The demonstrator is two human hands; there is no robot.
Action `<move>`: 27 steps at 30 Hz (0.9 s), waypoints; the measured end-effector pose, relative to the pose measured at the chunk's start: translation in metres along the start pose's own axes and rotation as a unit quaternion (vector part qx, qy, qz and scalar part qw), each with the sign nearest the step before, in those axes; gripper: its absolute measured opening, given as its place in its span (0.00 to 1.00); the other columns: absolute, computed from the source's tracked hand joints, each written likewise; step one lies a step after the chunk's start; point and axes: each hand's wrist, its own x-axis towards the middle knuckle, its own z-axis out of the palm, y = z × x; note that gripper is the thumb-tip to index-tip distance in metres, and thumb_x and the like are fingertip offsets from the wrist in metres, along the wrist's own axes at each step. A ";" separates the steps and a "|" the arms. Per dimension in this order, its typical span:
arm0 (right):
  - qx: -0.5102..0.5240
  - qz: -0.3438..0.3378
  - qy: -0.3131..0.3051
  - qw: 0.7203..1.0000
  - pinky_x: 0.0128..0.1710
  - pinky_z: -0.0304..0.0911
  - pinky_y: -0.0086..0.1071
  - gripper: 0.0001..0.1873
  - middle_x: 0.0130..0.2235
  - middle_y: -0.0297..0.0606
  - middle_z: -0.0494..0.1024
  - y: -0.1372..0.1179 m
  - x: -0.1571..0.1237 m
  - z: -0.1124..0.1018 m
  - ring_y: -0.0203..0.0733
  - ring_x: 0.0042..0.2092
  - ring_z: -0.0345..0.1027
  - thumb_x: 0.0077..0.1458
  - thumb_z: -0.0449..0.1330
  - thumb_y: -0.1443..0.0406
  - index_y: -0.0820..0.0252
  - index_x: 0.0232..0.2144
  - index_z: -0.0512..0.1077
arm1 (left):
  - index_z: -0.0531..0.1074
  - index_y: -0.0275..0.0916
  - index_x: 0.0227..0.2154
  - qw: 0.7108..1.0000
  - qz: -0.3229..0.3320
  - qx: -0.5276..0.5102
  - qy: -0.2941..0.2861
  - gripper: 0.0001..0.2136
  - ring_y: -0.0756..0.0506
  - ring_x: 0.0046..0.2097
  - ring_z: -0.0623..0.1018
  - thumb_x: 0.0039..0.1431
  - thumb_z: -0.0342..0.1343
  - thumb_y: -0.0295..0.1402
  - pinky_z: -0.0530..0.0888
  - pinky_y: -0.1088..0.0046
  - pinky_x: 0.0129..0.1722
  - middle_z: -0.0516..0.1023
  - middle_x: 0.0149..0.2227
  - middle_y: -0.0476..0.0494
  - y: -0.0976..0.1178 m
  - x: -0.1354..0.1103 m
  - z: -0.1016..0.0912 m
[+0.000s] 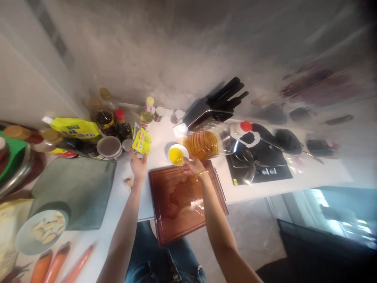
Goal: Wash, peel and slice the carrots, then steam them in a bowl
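Note:
My left hand is closed on the lower edge of a small yellow seasoning packet, held up in front of the bottles. With its fingers at the near right rim, my right hand grips a small white bowl that has yellow contents, perhaps beaten egg. Just beyond the bowl stands a large oil jug with a red cap. A wet brown cutting board lies below my hands, overhanging the counter's front edge.
Several sauce bottles and a yellow pouch crowd the back left. A knife block stands behind the jug, and a black wok sits on the stove at right. A plate of slices and carrots lie front left.

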 end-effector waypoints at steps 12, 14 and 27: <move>0.307 0.088 0.020 0.948 0.35 0.75 0.28 0.06 0.26 0.39 0.82 0.034 0.022 0.053 0.39 0.32 0.79 0.54 0.59 0.70 0.61 0.25 0.72 | 0.42 0.40 0.68 0.993 0.031 -0.109 0.024 0.38 0.44 0.46 0.79 0.58 0.56 0.28 0.78 0.62 0.46 0.58 0.65 0.21 -0.008 -0.047 0.018; 0.341 0.079 0.018 0.937 0.42 0.75 0.30 0.06 0.27 0.39 0.82 0.027 0.033 0.063 0.39 0.35 0.79 0.53 0.58 0.71 0.61 0.25 0.72 | 0.44 0.39 0.68 0.995 0.032 -0.093 0.012 0.37 0.43 0.46 0.79 0.59 0.55 0.28 0.77 0.61 0.46 0.58 0.65 0.22 -0.012 -0.057 0.015; 0.455 0.071 -0.007 0.888 0.50 0.74 0.35 0.05 0.26 0.37 0.80 -0.013 0.097 0.099 0.40 0.37 0.78 0.50 0.58 0.76 0.64 0.29 0.72 | 0.56 0.36 0.63 0.997 0.076 -0.029 -0.014 0.27 0.39 0.52 0.76 0.63 0.53 0.32 0.74 0.55 0.53 0.65 0.61 0.25 -0.034 -0.114 -0.019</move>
